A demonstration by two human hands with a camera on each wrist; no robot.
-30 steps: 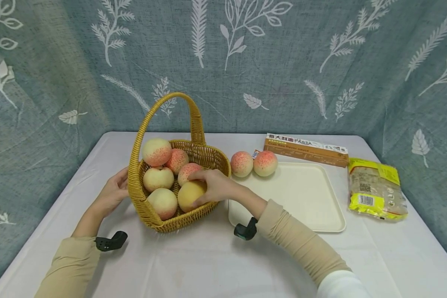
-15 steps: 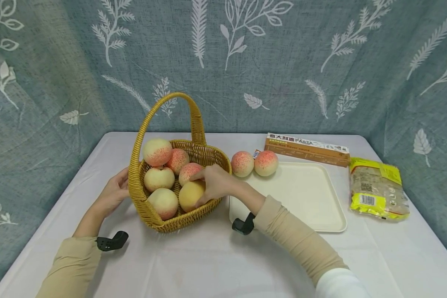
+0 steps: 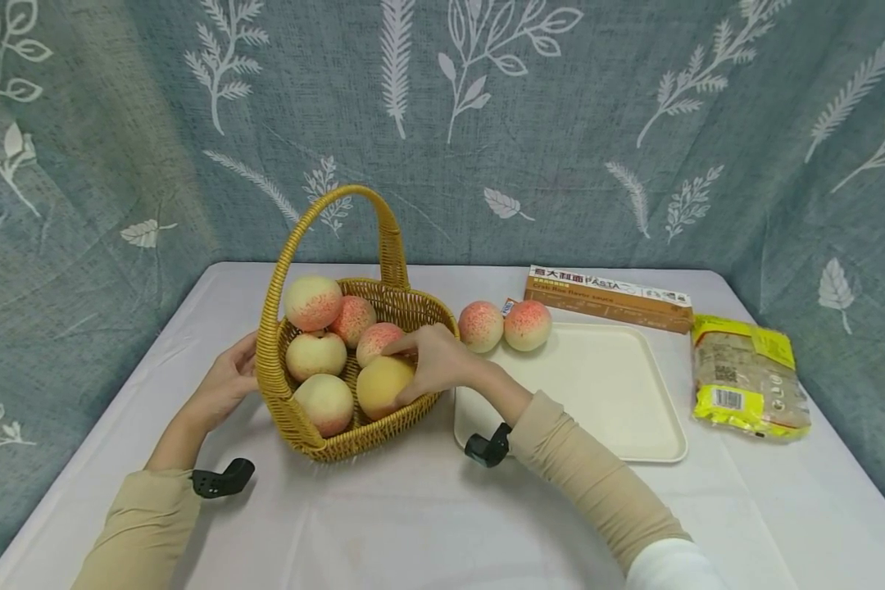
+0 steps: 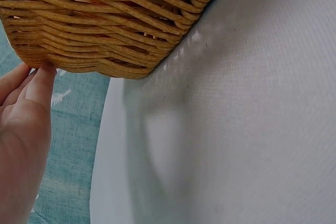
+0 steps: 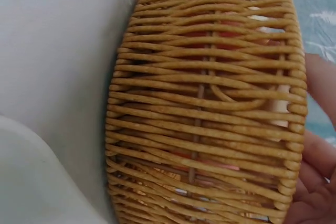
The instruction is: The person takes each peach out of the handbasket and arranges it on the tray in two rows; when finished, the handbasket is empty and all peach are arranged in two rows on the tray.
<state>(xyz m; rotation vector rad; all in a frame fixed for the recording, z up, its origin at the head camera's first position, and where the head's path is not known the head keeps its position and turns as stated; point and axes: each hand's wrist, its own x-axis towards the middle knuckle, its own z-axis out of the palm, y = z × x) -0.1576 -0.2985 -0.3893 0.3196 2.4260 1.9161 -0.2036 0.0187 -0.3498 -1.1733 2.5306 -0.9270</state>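
Handle (image 3: pixel 389 229) obstructs the basket (image 3: pixel 387 430) from the left — room above the tray (image 3: pixel 590 393).

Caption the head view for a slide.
A person's left grip touches a wicker basket while the right grip holds a yellow fruit inside it.

The wicker basket (image 3: pixel 372 437) is golden brown, closely ribbed. Peaches (image 3: pixel 481 326) are cream, speckled coral red; one round fruit (image 3: pixel 383 387) is mustard yellow. The tray (image 3: pixel 583 385) is cream, the pasta box (image 3: pixel 608 309) brown and white, the plastic packet (image 3: pixel 748 377) yellow-ended, the sleeves (image 3: pixel 597 475) beige, the surface (image 3: pixel 383 524) white, the curtain (image 3: pixel 442 180) blue-grey with white leaf sprigs.
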